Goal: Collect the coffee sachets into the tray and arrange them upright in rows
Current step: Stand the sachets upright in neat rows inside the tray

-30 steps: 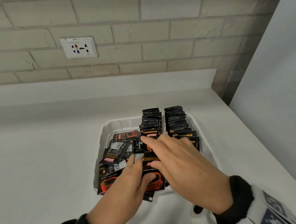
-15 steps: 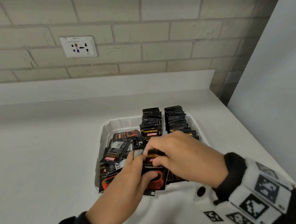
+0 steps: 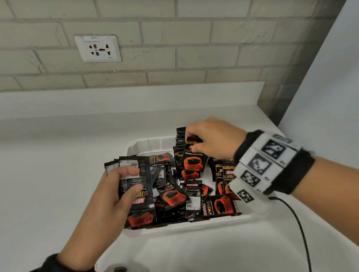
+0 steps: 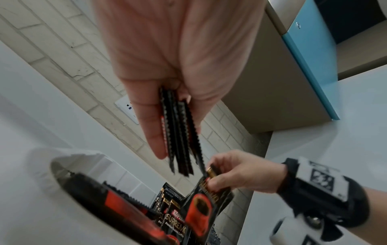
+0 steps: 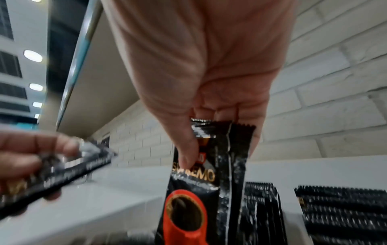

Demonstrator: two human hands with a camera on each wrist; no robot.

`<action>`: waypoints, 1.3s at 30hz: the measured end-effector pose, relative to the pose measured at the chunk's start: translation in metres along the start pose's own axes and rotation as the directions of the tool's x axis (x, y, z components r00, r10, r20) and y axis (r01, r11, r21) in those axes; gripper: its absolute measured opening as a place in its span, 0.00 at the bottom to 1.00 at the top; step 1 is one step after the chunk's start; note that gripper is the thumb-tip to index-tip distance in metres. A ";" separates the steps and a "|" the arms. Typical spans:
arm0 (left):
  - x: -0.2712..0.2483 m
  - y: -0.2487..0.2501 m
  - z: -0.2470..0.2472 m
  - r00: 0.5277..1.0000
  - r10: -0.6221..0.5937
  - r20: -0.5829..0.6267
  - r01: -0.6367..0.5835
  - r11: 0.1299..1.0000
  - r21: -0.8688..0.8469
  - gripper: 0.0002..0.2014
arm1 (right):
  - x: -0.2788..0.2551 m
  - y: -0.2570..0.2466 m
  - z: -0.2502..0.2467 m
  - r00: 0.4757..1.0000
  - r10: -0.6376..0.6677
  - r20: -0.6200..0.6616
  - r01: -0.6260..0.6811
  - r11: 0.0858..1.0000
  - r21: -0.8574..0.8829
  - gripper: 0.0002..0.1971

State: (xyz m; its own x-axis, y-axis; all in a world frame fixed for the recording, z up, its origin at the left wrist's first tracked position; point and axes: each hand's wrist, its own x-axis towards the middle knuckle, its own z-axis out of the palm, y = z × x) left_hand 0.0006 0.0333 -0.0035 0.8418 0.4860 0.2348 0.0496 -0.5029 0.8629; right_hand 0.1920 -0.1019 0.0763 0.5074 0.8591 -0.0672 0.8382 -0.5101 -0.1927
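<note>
A white tray [image 3: 153,142] on the counter holds black-and-red coffee sachets. Two upright rows [image 3: 180,140] stand at its far side, and loose sachets [image 3: 177,196] lie jumbled in its near half. My left hand [image 3: 128,181] grips a stack of several sachets [image 3: 138,187] over the tray's left side; the left wrist view shows their edges [image 4: 180,136] pinched between thumb and fingers. My right hand [image 3: 195,142] pinches the top of a couple of sachets [image 3: 194,161] held upright above the middle row, seen close in the right wrist view [image 5: 209,174].
The white counter [image 3: 48,170] runs to a brick wall with a power socket [image 3: 98,48]. A pale panel [image 3: 333,81] rises on the right. A black cable [image 3: 298,229] trails from my right wristband [image 3: 266,163] over the counter's front.
My right hand has lifted sachets off the pile and carried them back toward the upright rows. My left hand has picked up a stack and drawn it to the left.
</note>
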 end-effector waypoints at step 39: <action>-0.008 0.005 0.005 0.993 -0.118 0.030 0.121 0.986 -0.115 0.13 | -0.031 -0.002 0.023 0.955 -0.043 0.292 0.034 0.999 0.037 0.09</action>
State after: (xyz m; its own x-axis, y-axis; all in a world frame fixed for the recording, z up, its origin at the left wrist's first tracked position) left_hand -0.0030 0.0234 -0.0029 0.8456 0.5206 0.1180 0.0887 -0.3550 0.9306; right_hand 0.1698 -0.1262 0.0568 0.3903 0.8549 -0.3418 0.8470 -0.4789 -0.2306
